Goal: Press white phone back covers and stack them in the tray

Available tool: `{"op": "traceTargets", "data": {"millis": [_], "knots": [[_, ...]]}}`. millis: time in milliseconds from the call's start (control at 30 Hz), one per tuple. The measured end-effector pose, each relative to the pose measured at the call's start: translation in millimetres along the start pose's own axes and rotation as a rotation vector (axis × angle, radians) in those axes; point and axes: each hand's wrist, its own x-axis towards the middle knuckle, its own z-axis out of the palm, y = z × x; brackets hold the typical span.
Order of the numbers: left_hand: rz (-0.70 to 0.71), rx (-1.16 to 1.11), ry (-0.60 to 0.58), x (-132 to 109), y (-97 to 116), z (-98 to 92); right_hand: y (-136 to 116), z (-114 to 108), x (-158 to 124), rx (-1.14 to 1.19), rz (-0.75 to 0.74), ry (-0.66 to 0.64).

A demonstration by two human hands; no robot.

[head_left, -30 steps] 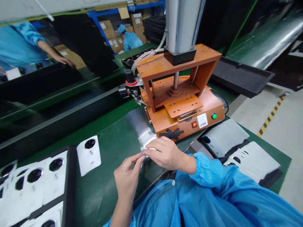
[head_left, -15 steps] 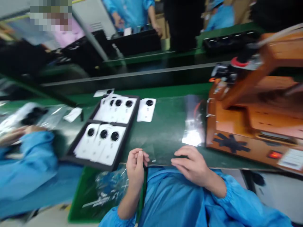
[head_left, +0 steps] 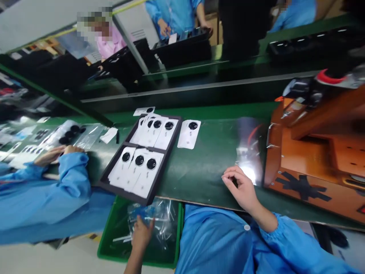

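The left hand [head_left: 142, 234], fingers spread, is at the green bin [head_left: 180, 230], near the clear film [head_left: 167, 222] inside. Whether the right hand's [head_left: 242, 190] curled fingers pinch something above the table [head_left: 196, 171], I cannot tell.

Clear plastic film [head_left: 164, 224] shines in a smooth plastic bin [head_left: 112, 228] below the front edge of the counter [head_left: 196, 169], itself smooth and glossy; the tray [head_left: 166, 158] looks matt, the right sleeve [head_left: 296, 239] creased cloth.

Left hand [head_left: 142, 233] low, right hand [head_left: 241, 190] curled
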Motion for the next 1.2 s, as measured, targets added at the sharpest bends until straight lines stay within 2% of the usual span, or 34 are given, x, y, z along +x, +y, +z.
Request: {"op": "traceTargets", "data": {"millis": [100, 167, 233, 267, 300, 333, 400, 467, 500, 600, 800, 1033, 1133, 1200], "knots": [[0.260, 0.065, -0.173, -7.1, 37.5, -31.8, -1.7, 1.2, -5.2, -0.072, -0.059, 0.094], [0.474, 0.056, -0.225, -9.9, 79.4, -63.3, -1.7, 2.8, -6.5, -0.104, -0.106, 0.154], [0.716, -0.006, -0.169, -4.7, 137.5, -95.8, -1.5, 4.0, -7.5, -0.124, -0.159, 0.187], [0.782, -0.013, -0.053, 2.6, 170.9, -109.8, -1.4, 4.2, -8.1, -0.135, -0.182, 0.197], [0.786, 0.023, 0.077, 13.2, 205.3, -121.0, -1.5, 4.2, -8.8, -0.145, -0.198, 0.203], [0.757, 0.032, 0.154, 26.6, 238.9, -129.3, -1.8, 3.8, -9.5, -0.154, -0.207, 0.211], [0.670, 0.054, 0.221, 57.7, 297.3, -137.4, -2.7, 2.7, -10.5, -0.167, -0.209, 0.228], [0.555, 0.089, 0.226, 86.4, 336.8, -137.8, -3.4, 1.6, -10.5, -0.165, -0.202, 0.243], [0.517, 0.105, 0.219, 97.5, 348.6, -136.8, -3.5, 1.4, -10.0, -0.157, -0.194, 0.250], [0.484, 0.141, 0.230, 114.8, 357.2, -134.8, -2.8, 2.1, -7.1, -0.111, -0.128, 0.266], [0.544, 0.136, 0.353, 112.3, 332.8, -141.6, 1.6, 3.4, -2.8, 0.026, 0.060, 0.297], [0.593, -0.012, 0.379, 116.3, 325.5, -153.7, 6.6, 3.0, -2.4, 0.074, 0.099, 0.327], [0.587, -0.117, 0.415, 106.7, 319.5, -164.2, 6.5, 2.3, -2.6, 0.081, 0.091, 0.341], [0.609, -0.196, 0.429, 89.2, 306.1, -163.6, 4.0, 0.7, -3.7, 0.077, 0.071, 0.348]]}}
